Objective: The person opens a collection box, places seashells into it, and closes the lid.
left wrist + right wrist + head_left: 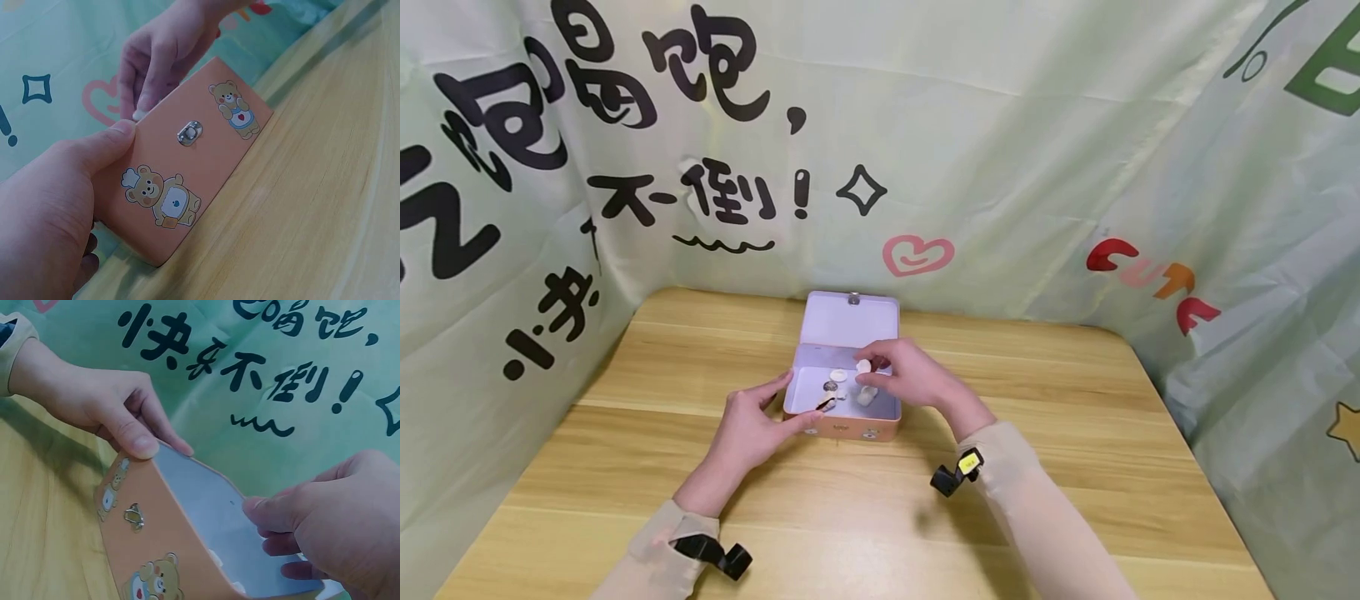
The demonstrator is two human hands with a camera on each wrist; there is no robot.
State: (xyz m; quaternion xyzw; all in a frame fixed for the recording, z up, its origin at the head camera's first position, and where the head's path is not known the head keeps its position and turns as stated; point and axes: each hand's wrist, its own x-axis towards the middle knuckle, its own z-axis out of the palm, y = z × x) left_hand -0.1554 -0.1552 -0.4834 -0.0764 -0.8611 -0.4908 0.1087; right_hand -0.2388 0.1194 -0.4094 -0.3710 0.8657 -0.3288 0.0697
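An orange tin box point(842, 427) with bear pictures and a metal clasp point(190, 133) stands on the table, its lilac-lined lid point(850, 317) raised at the back. My left hand point(748, 427) grips its left side, thumb on the front rim. Over the box's right half, my right hand point(913, 373) pinches a small white round piece point(863, 367) between thumb and fingers. Inside lie a white disc point(838, 375), a dark patterned round piece point(831, 386), a brown-edged piece point(826, 405) and a whitish lump point(867, 396). Their exact kinds are too small to tell.
The wooden table point(850, 517) reaches back to a pale green cloth point(1000, 167) with printed lettering and shapes, which hangs behind and at both sides. Each wrist carries a small black camera, the left one point(715, 554) and the right one point(957, 472).
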